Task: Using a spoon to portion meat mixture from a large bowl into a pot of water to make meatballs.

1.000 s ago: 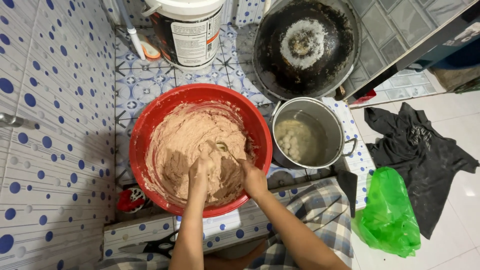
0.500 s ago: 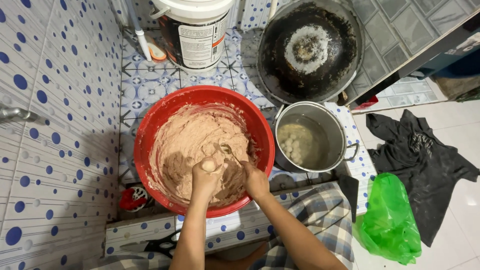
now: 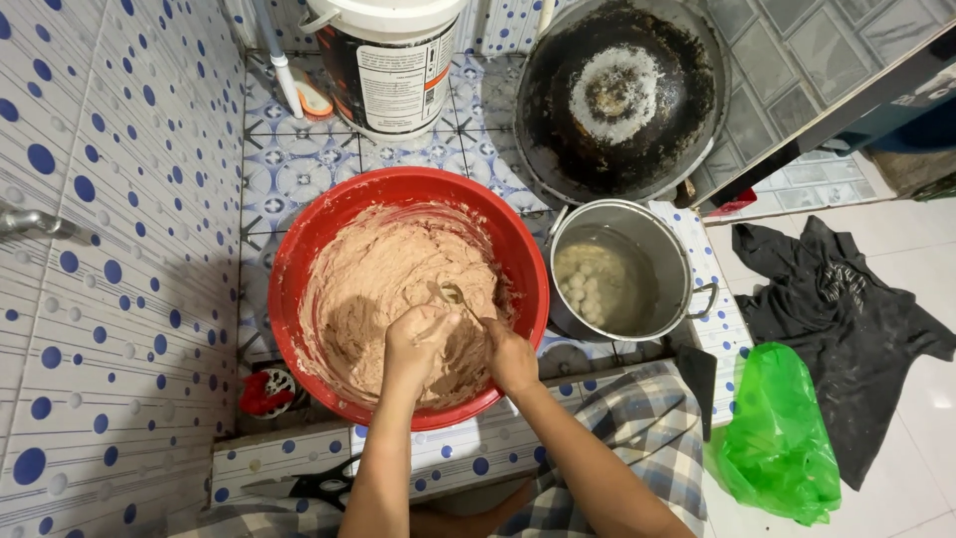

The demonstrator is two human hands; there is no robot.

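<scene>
The left hand (image 3: pixel 416 344) is fisted around pinkish meat paste over the red basin (image 3: pixel 299 269). The right hand (image 3: pixel 510 357), fingers curled on a metal spoon (image 3: pixel 450 293), sits just beside that fist, nearer the steel pot (image 3: pixel 687 261) of pale balls.

White-lidded tub (image 3: pixel 386 62) with a black, white and orange label (image 3: pixel 403 85), top centre.
</scene>
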